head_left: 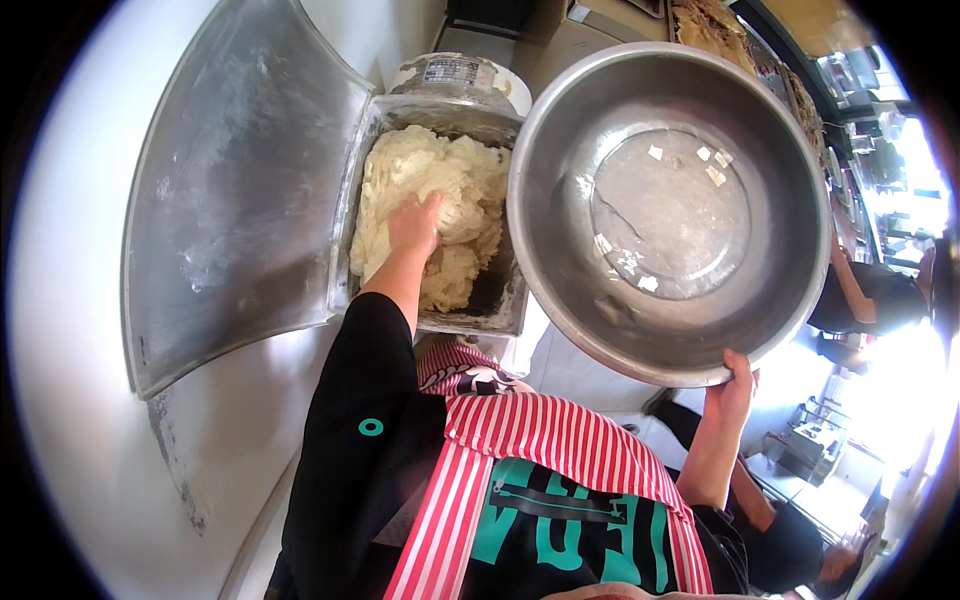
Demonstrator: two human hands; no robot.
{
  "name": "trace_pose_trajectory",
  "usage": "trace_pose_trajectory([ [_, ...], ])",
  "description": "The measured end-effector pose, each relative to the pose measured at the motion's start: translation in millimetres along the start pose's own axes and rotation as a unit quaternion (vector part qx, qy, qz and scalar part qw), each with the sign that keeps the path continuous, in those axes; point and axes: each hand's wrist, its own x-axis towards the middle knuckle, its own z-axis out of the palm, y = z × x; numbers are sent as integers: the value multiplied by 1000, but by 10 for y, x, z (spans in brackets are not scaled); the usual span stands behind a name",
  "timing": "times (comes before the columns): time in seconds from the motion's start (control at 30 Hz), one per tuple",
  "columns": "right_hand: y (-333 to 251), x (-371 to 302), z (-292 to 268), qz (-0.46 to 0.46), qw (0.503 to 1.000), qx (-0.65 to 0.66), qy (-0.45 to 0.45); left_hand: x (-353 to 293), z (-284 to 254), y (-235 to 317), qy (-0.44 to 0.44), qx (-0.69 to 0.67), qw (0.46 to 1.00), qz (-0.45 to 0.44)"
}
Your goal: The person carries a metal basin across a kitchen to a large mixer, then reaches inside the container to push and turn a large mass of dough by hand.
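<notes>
A large pale mass of dough (432,175) fills much of a square metal tub (505,322) in front of me, left of centre. My left hand (415,224) is down in the tub, its fingers partly sunk into the dough, which hides their tips. To the right of the tub a wide, round metal bowl (545,200) is tilted so its inside faces me. Gripping its near right rim is my right hand (736,385), fingers curled over the edge. Small white bits (655,152) stick to the bowl's inside.
A dusty metal lid (245,200) stands swung back at the tub's left, by a white wall (75,300). Behind the tub is a white round container (465,75). People work at the right, one at the far right (870,300), another lower down (785,545).
</notes>
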Motion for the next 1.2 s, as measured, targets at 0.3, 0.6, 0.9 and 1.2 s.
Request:
trace_pose_trajectory([
  [0.3,-64,-184,51,-11,999,30,-4,-585,-226,-111,-37,-221,974,-40],
  [0.6,119,-204,29,-63,997,29,-46,-1232,-152,-305,122,-439,890,22],
  [0.9,219,-174,-48,-147,986,-8,-80,-1169,306,-317,58,-493,868,1],
  [1.2,-74,-281,134,-201,970,-5,-139,-1161,72,171,33,-71,997,-18],
])
